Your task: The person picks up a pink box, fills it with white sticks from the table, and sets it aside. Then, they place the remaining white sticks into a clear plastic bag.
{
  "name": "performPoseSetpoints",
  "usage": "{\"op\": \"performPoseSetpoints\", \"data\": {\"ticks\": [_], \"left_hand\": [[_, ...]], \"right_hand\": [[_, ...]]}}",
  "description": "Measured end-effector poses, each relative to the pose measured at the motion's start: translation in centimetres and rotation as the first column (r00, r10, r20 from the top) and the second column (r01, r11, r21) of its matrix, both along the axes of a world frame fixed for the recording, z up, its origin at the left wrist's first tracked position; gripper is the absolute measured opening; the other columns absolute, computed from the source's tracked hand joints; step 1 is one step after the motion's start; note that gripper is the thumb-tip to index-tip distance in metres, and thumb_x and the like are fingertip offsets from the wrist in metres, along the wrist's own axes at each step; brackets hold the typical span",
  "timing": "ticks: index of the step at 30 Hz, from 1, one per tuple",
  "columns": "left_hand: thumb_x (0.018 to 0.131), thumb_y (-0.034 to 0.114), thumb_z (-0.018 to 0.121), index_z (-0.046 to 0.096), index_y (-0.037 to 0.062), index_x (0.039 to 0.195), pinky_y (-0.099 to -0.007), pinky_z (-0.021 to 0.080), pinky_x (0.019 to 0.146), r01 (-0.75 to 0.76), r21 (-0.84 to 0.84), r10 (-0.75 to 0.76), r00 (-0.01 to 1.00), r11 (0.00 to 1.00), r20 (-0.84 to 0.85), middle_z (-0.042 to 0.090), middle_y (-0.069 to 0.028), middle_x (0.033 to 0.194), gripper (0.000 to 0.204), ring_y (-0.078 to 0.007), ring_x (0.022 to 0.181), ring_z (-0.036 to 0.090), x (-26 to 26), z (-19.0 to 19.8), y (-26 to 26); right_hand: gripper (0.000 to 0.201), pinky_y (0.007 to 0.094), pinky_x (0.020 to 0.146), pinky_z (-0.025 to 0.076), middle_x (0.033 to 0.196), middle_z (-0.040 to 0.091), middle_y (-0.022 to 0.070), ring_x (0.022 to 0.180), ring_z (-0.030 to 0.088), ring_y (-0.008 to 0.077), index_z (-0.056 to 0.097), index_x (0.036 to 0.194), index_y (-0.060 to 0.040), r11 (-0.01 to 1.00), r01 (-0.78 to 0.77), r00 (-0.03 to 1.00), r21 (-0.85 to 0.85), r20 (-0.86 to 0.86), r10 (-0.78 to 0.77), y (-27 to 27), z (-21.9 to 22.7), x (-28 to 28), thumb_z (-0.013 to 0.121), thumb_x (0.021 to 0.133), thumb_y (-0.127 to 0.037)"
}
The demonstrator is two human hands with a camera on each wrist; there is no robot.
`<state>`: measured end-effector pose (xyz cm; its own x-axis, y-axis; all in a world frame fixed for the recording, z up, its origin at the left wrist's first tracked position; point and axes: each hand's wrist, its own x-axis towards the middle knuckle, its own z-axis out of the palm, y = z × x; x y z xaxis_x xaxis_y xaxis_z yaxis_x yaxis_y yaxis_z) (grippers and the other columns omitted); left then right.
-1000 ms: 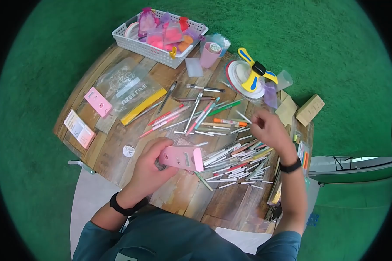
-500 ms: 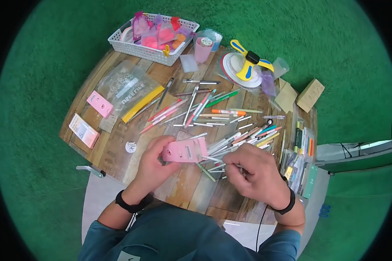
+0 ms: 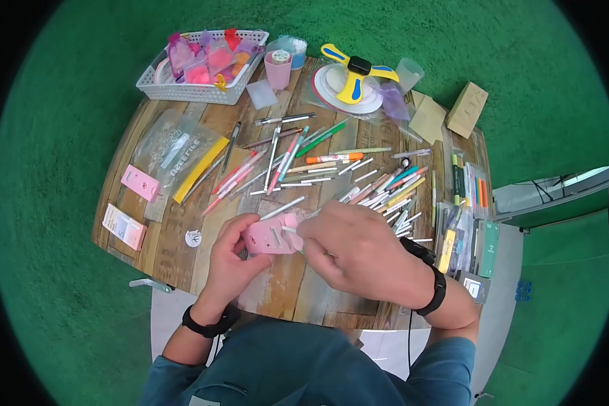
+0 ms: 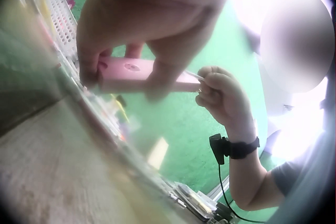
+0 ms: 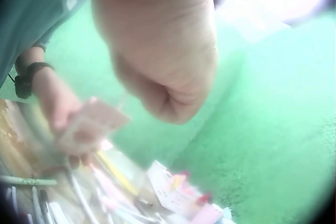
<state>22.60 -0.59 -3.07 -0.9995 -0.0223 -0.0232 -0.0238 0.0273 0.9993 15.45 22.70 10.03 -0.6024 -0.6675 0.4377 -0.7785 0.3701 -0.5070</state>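
Observation:
My left hand (image 3: 224,262) grips a small pink cardboard box (image 3: 260,238) above the near part of the table, thumb on one side and fingers on the other. The box's flap end faces right. At that end my right hand (image 3: 352,249) pinches a thin white stick (image 4: 194,75), whose tip overlaps the box opening. In the right wrist view the curled right hand (image 5: 157,61) hides most of the stick, and the box (image 5: 92,129) looks blurred. Behind the hands lie many loose pens and white sticks (image 3: 375,196), partly covered by the right hand.
A white basket (image 3: 196,95) of pouches stands at the far left, beside a pink cup (image 3: 277,71). White discs carry a yellow-blue three-armed tool (image 3: 353,84). A second pink box (image 3: 140,183) and a clear bag (image 3: 172,152) lie left. Packed pens (image 3: 477,193) line the right edge.
My right hand has brought the white stick from the far right, over the pens, to the box's flap end. The left hand still holds the box. The head view has shifted.

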Motion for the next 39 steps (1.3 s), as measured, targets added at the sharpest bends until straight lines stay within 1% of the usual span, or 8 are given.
{"op": "performPoseSetpoints", "data": {"ticks": [5, 11, 16, 21, 25, 28, 34, 39], "left_hand": [[0.073, -0.01, 0.079, 0.055, 0.0037, 0.14, -0.0337, 0.049, 0.107, 0.03, -0.052, -0.034, 0.996, 0.998, -0.08, 0.05, -0.0086, 0.141, 0.073, -0.0198, 0.128, 0.056, 0.0, 0.4, 0.5], [0.074, -0.009, 0.079, 0.057, 0.0044, 0.139, -0.0335, 0.049, 0.107, 0.056, 0.06, -0.056, 0.998, 0.997, 0.001, 0.05, -0.0084, 0.141, 0.07, -0.0196, 0.129, 0.056, 0.0, 0.8, 0.4], [0.072, -0.006, 0.08, 0.059, 0.0045, 0.136, -0.0349, 0.05, 0.105, 0.093, -0.059, -0.097, 0.994, 0.994, -0.058, 0.053, -0.01, 0.14, 0.068, -0.0225, 0.129, 0.057, 0.1, 1.1, 0.8], [0.069, -0.001, 0.084, 0.063, 0.0038, 0.13, -0.0392, 0.05, 0.105, 0.098, -0.287, -0.139, 0.982, 0.953, -0.126, 0.058, -0.0154, 0.139, 0.065, -0.0324, 0.129, 0.058, 0.3, 1.4, 1.0], [0.071, 0.0, 0.084, 0.063, 0.0034, 0.13, -0.0391, 0.05, 0.104, 0.131, -0.159, -0.144, 0.987, 0.979, -0.076, 0.058, -0.0156, 0.137, 0.063, -0.0323, 0.129, 0.058, 0.5, 1.3, 1.0], [0.073, 0.001, 0.084, 0.063, 0.0034, 0.131, -0.0382, 0.051, 0.103, 0.152, -0.256, -0.193, 0.971, 0.955, -0.14, 0.058, -0.0159, 0.137, 0.062, -0.0316, 0.127, 0.059, 0.4, 1.8, 1.1], [0.073, 0.0, 0.085, 0.061, 0.0036, 0.131, -0.0342, 0.05, 0.102, 0.231, -0.313, -0.285, 0.948, 0.921, -0.138, 0.058, -0.0143, 0.135, 0.063, -0.0265, 0.129, 0.057, 0.3, 2.5, 0.9], [0.076, -0.007, 0.077, 0.056, 0.003, 0.138, -0.0346, 0.051, 0.103, 0.068, -0.11, -0.074, 0.996, 0.992, -0.053, 0.058, -0.0111, 0.136, 0.067, -0.0223, 0.125, 0.06, 0.0, 1.9, -0.3]], "right_hand": [[0.024, 0.0416, 0.073, 0.054, 0.089, 0.061, 0.0117, 0.088, 0.065, 0.0303, 0.066, 0.103, -0.0012, 0.994, -0.079, 0.995, 0.075, 0.074, 0.073, -0.2, -0.6, 0.0, 0.074, 0.084, -0.012], [0.047, 0.0445, 0.078, 0.05, 0.108, 0.064, 0.0143, 0.095, 0.061, 0.0359, 0.062, 0.129, -0.0028, 0.975, 0.035, 0.974, -0.221, 0.227, 0.016, -0.2, -0.8, 0.2, 0.079, 0.088, -0.02], [0.059, 0.0458, 0.085, 0.05, 0.127, 0.059, 0.0199, 0.103, 0.06, 0.0379, 0.053, 0.141, -0.0059, 0.997, -0.065, 0.997, 0.037, -0.042, 0.067, 0.2, -3.3, 0.4, 0.075, 0.09, -0.025], [0.047, 0.0469, 0.088, 0.05, 0.13, 0.057, 0.0227, 0.11, 0.059, 0.0419, 0.058, 0.136, -0.0041, 0.992, -0.001, 0.995, 0.124, 0.095, -0.01, -0.1, -2.4, 1.7, 0.067, 0.094, -0.024], [0.044, 0.0468, 0.094, 0.05, 0.13, 0.058, 0.0222, 0.115, 0.059, 0.0426, 0.058, 0.137, -0.0027, 0.992, -0.086, 0.955, -0.087, 0.278, 0.108, 1.2, -2.8, 1.1, 0.064, 0.098, -0.021], [0.042, 0.0442, 0.094, 0.052, 0.128, 0.061, 0.0195, 0.112, 0.062, 0.039, 0.059, 0.135, -0.0023, 0.995, -0.085, 0.861, 0.044, 0.506, 0.052, 1.6, -2.3, 1.7, 0.066, 0.098, -0.021], [0.037, 0.042, 0.088, 0.054, 0.113, 0.067, 0.0174, 0.099, 0.066, 0.0377, 0.064, 0.129, -0.0017, 0.999, -0.037, 0.864, -0.008, 0.503, 0.036, 2.6, -2.1, 1.7, 0.068, 0.097, -0.02], [0.028, 0.0473, 0.086, 0.054, 0.104, 0.068, 0.0202, 0.096, 0.066, 0.0396, 0.069, 0.116, -0.0014, 0.973, 0.149, 0.942, 0.178, 0.273, -0.194, 4.2, -4.6, -4.1, 0.067, 0.092, -0.016]]}}
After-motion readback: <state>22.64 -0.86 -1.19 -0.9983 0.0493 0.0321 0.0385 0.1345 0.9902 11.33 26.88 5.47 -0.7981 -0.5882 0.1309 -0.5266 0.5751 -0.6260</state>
